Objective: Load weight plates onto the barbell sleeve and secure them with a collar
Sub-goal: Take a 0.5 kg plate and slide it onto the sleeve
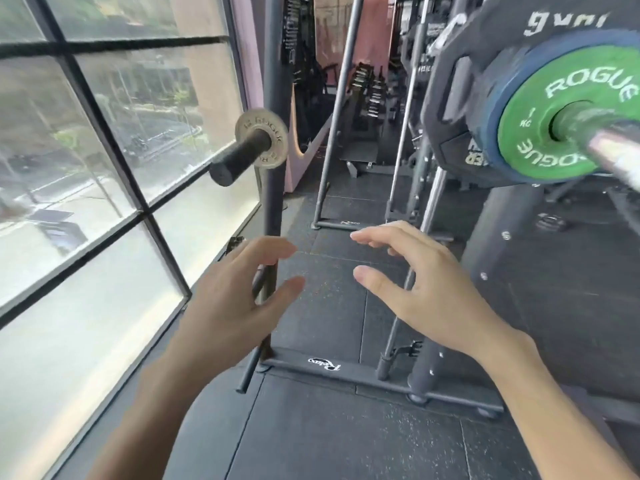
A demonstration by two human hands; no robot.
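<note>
I read ROGUE twice on the green plate (pixel 540 133), with "1 KG" beside its bore. It sat outermost on the barbell sleeve (pixel 602 133) at upper right (the sleeve's near end was blurred), against a blue plate (pixel 491 109) and a larger black plate (pixel 485 32) whose white lettering I couldn't make out. A small grey plate (pixel 275 133), also marked ROGUE, hung on a black peg (pixel 239 157) by the window (pixel 104 150). My left hand (pixel 232 303) and right hand (pixel 426 292) hovered apart, fingers loosely spread, holding nothing, over open rubber floor (pixel 329 306) beyond the rack's base bar (pixel 363 374).
</note>
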